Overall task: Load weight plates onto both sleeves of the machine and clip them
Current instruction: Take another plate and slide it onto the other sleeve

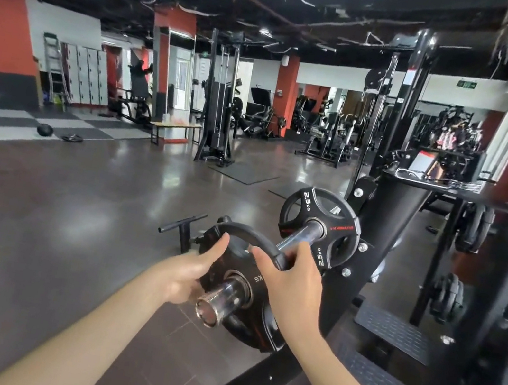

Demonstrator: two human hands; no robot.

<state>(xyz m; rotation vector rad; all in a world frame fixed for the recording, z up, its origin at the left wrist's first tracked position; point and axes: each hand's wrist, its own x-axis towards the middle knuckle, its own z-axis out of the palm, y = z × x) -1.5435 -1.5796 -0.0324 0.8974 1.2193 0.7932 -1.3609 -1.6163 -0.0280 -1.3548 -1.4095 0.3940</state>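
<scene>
A black weight plate [238, 294] is seen low in the centre of the frame, threaded on a chrome sleeve [219, 301] of the machine [387, 216]. The sleeve's long axis runs from its open end at the lower centre up and to the right, toward the machine's black frame, and its open end points at the camera. The plate stands on edge, its flat face turned toward the lower left, with the sleeve passing through its hole.

The plate is held at both sides. The left hand [187, 275] is placed on the plate's left edge, its fingers curled round the rim and the index finger laid up along the face. The right hand [291, 283] is closed over the plate's upper right rim, where a curved handle cut-out shows.

A second plate [319, 226], marked 2.5 kg, is seen right of centre on another chrome peg that points toward the lower left. More plates [446, 294] are hung on a rack at the right edge. A dark ball [45, 130] lies on the floor [72, 211] at the left.
</scene>
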